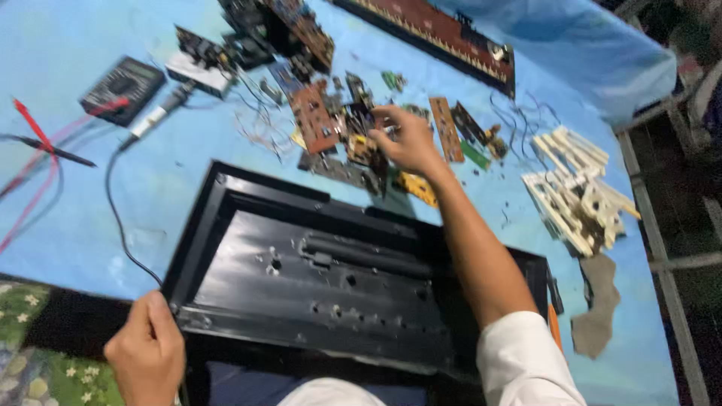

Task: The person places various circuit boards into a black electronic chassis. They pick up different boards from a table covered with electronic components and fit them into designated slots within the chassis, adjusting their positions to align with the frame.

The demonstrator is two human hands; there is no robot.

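A long black plastic keyboard casing point(331, 278) lies face down across a blue cloth in front of me. My left hand point(147, 349) grips its near left corner. My right hand point(406, 139) reaches over the casing into a heap of circuit boards point(338, 128), fingers pinched around a small part there; the blur hides what exactly it holds. A brown circuit board point(314, 119) lies just left of that hand, and a yellow board point(418, 186) sits under my wrist.
A black multimeter point(124, 89) with red and black probes point(37, 139) lies far left. A soldering iron point(162, 111) and its cable run beside it. White keyboard keys point(575, 188) are piled at right. A long key contact board point(436, 34) lies at the top. The table edge drops at right.
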